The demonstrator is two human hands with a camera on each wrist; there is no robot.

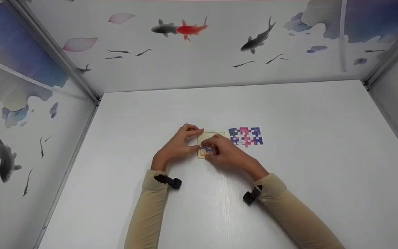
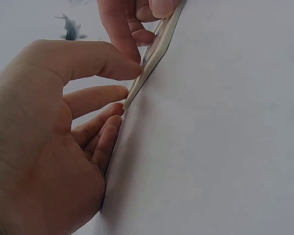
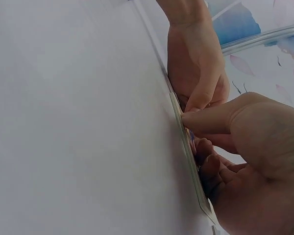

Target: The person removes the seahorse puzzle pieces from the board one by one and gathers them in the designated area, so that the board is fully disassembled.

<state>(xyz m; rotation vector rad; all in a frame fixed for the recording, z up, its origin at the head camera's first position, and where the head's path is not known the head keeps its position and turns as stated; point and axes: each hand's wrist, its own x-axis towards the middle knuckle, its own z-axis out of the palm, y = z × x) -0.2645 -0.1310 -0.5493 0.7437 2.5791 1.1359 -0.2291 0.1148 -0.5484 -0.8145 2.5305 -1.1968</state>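
A shallow pale puzzle tray point(image 1: 211, 135) lies on the table, with a bluish puzzle piece point(image 1: 205, 150) in its lower left part. My left hand point(image 1: 178, 143) is at the tray's left side, index finger near the upper corner and thumb lower down; in the left wrist view its fingers are fairly straight and touch the tray's edge. My right hand point(image 1: 227, 152) reaches over the tray with bent fingers. Its thumb and index finger pinch about the bluish piece, which the hand partly covers. The right wrist view has the right thumb point(image 3: 206, 120) close to the left hand's thumb.
Several blue and pink puzzle pieces point(image 1: 246, 136) lie grouped in two rows just right of the tray. White panels with painted fish point(image 1: 190, 29) rise behind and to the left of the white table point(image 1: 133, 114). Black wrist straps point(image 1: 252, 196) sit at both cuffs.
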